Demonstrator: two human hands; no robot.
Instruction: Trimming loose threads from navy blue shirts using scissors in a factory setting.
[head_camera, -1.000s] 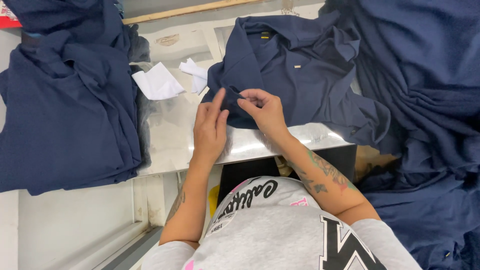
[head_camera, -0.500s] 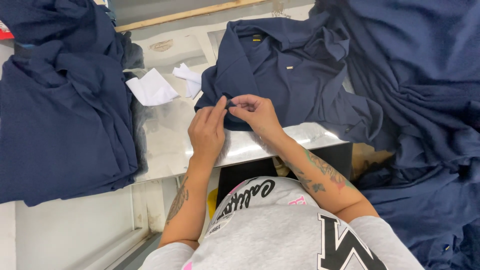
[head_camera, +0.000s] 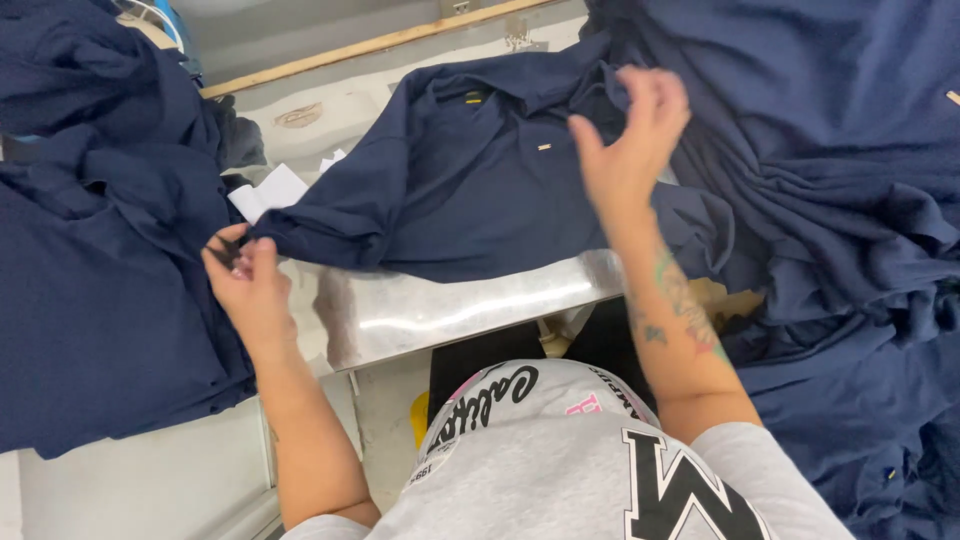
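The two hands, pinched together a second ago at the hem of the navy shirt (head_camera: 470, 190), are now well apart: the left hand (head_camera: 248, 285) draws the hem out leftward while the right hand (head_camera: 630, 150) is lifted, fingers loose, above the cloth.

Navy garments heaped high on the left (head_camera: 90, 250) and the right (head_camera: 830, 200) — white paper slips (head_camera: 268, 192) on the shiny metal table (head_camera: 450, 310), a wooden strip (head_camera: 370, 45) running along the back.
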